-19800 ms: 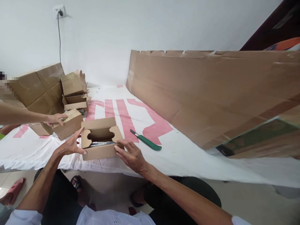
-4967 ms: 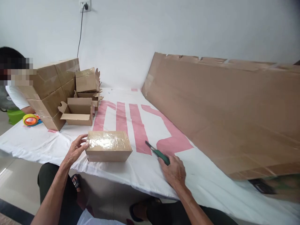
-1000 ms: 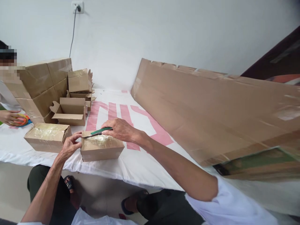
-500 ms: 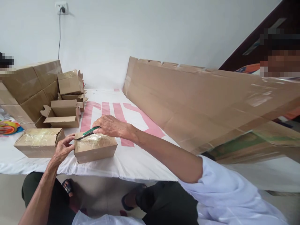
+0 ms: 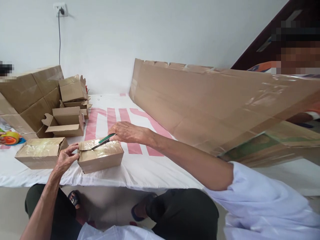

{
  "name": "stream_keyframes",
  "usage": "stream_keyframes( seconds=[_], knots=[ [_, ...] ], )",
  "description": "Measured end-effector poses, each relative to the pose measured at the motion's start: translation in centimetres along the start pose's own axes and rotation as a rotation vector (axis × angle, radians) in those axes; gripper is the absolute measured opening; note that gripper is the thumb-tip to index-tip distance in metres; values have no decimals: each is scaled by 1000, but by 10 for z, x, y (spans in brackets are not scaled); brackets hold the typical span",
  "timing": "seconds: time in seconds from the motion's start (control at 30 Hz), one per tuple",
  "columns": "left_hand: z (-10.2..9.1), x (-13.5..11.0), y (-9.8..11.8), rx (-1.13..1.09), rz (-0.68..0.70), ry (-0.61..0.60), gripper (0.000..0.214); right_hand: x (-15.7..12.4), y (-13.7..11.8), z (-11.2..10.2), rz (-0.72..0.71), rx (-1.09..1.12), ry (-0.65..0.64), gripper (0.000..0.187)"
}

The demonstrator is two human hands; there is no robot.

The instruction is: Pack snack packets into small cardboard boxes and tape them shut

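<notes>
A small cardboard box (image 5: 102, 160) with shiny clear tape over its top sits near the table's front edge. My left hand (image 5: 65, 158) is closed on the box's left end, fingers pinching its top corner. My right hand (image 5: 127, 132) grips a green-handled utility knife (image 5: 103, 141), whose blade lies across the taped top of the box, pointing left. A second taped box (image 5: 40, 156) lies just left of my left hand.
A stack of cardboard boxes (image 5: 30, 96) and an open small box (image 5: 65, 120) stand at the back left. A tape roll (image 5: 10, 137) lies at the left edge. A long flat carton (image 5: 215, 106) leans across the right. Another person is behind that long carton, top right.
The knife blade has slid right along the box top, and my right hand has moved right with it. The camera has turned slightly; my left hand stays on the box.
</notes>
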State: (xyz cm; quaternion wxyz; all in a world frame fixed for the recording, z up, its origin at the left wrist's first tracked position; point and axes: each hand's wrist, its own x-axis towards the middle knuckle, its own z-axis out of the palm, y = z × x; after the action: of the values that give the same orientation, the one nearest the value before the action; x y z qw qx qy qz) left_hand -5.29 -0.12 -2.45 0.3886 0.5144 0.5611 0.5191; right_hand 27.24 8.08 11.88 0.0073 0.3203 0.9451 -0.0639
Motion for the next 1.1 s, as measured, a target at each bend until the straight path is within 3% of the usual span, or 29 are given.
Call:
stream_keyframes(
  seconds=[0.17,0.33,0.47,0.57,0.63,0.73,0.83,0.93,1.0,1.1],
  knots=[
    [2,3,-1,26,-4,-13,47,-38,32,10,156,-86,-10,19],
    [5,5,-2,39,-6,-60,53,-75,59,16,176,14,55,27],
    [3,2,6,76,70,-190,52,-96,68,11,202,112,139,28],
    [1,4,11,73,113,-306,54,-117,76,24,274,270,307,32],
    [1,8,12,67,115,-348,66,-127,79,49,367,391,495,38],
    [0,13,11,100,118,-370,83,-131,76,108,475,541,714,46],
    [-2,14,13,198,122,-374,90,-125,69,174,542,596,709,48],
    [-5,13,16,295,135,-393,102,-124,68,223,656,540,722,44],
    [-6,12,18,325,160,-415,109,-128,74,241,724,476,731,44],
    [-7,13,18,347,183,-422,120,-136,84,249,793,332,708,43]
  ],
)
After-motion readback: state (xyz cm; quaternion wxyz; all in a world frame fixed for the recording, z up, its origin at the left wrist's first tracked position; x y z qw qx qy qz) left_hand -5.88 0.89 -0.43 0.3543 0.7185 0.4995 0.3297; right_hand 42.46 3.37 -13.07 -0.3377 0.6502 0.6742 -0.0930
